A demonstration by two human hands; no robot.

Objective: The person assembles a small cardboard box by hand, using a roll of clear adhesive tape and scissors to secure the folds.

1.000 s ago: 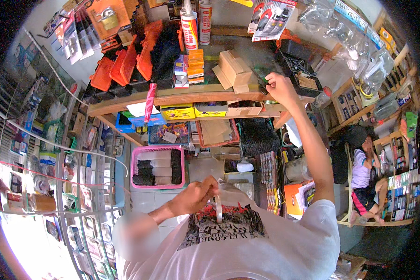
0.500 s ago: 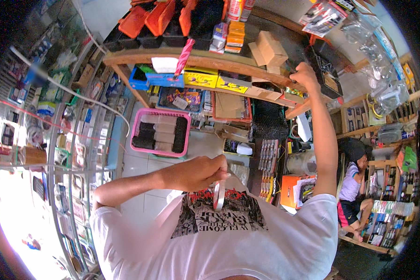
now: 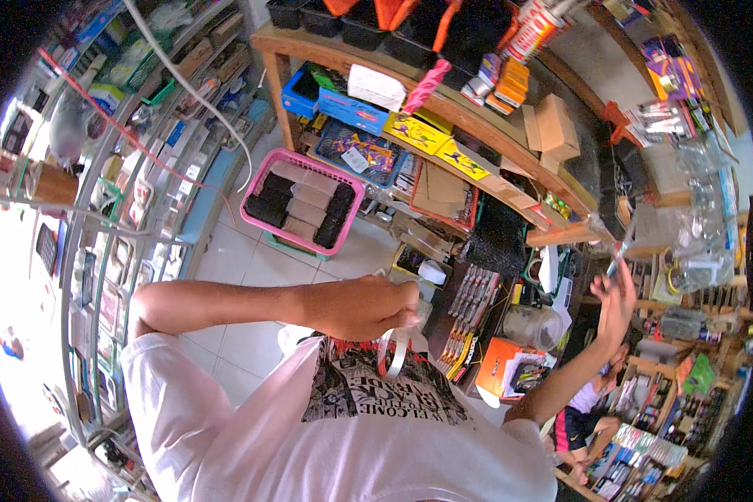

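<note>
My left hand is closed in front of my chest. From its fingers hangs a white looped band, like a roll of narrow tape seen at a slant. On the right, my right hand is raised below the wooden shelf's corner. Its fingers pinch a small slim object that points up; its kind is too small to make out. A long black box stands on the shelf just above that hand.
A pink basket with black and clear packs stands on the tiled floor. The wooden shelf holds yellow boxes and a cardboard box. Glass display shelves line the left. Another person sits at the lower right.
My right hand has come away from the shelf corner, down and to the right, with a slim object now showing in its fingers. My left hand still holds the white band. The view has turned.
</note>
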